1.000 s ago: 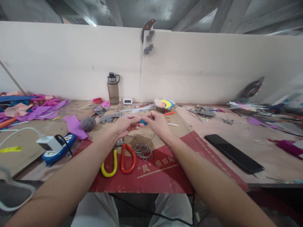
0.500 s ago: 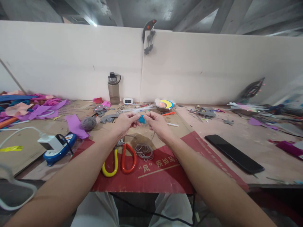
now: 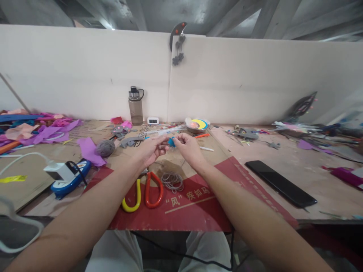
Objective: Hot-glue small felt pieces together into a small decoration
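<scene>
Both my hands meet above the middle of the cardboard-covered bench. Between their fingertips is a small blue piece (image 3: 171, 142). My left hand (image 3: 149, 150) has curled fingers and pinches the piece from the left. My right hand (image 3: 189, 147) pinches it from the right, fingers closed. Below the hands lie scissors with one yellow and one red handle (image 3: 143, 192) and a small coil of grey wire (image 3: 172, 180).
A black phone (image 3: 280, 184) lies at the right. A grey yarn ball (image 3: 104, 147), purple paper scraps (image 3: 88, 150), a white charger on a blue device (image 3: 68, 175) sit left. A water bottle (image 3: 135, 106) and a bowl (image 3: 197, 125) stand by the white back wall.
The blue piece has turned slightly between my fingertips and both hands shifted a little; my left fingers have loosened somewhat around it.
</scene>
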Demonstrator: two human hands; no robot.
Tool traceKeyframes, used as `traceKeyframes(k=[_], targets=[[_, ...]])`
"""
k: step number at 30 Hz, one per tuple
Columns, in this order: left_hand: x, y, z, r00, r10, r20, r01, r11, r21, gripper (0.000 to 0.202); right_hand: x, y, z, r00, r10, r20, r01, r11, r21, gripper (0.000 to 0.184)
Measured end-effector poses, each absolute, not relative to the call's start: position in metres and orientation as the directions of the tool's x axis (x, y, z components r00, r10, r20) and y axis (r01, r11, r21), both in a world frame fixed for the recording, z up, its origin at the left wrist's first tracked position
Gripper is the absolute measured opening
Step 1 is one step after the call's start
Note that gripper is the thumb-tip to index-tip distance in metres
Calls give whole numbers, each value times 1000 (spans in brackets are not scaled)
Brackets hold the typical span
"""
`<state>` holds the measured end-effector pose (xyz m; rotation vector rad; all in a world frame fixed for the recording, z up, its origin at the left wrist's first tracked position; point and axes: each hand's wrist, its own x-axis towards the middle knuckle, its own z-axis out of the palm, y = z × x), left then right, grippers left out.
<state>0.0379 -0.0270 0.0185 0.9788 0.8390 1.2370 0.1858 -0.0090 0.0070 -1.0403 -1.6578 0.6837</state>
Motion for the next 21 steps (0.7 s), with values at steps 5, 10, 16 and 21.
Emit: traceKeyframes(k=[5,10,16,21], targets=[[39,-26,14,109,994,2,-316,33,948,12,185,-10,5,-124,880,458,319,472,-822,19],[41,-26,10,66,996,-54,-303,71,950,15,182,-6,-3,-161,867,473,293,499,-815,19],[29,-16,9,-90,994,56,-333,-83,939,13,182,-8,-5,-227,886,404,244,454,-857,19],[3,-3,11,-281,950,137,-395,-244,886,7,188,-16,10,-295,890,347,213,415,-885,25]])
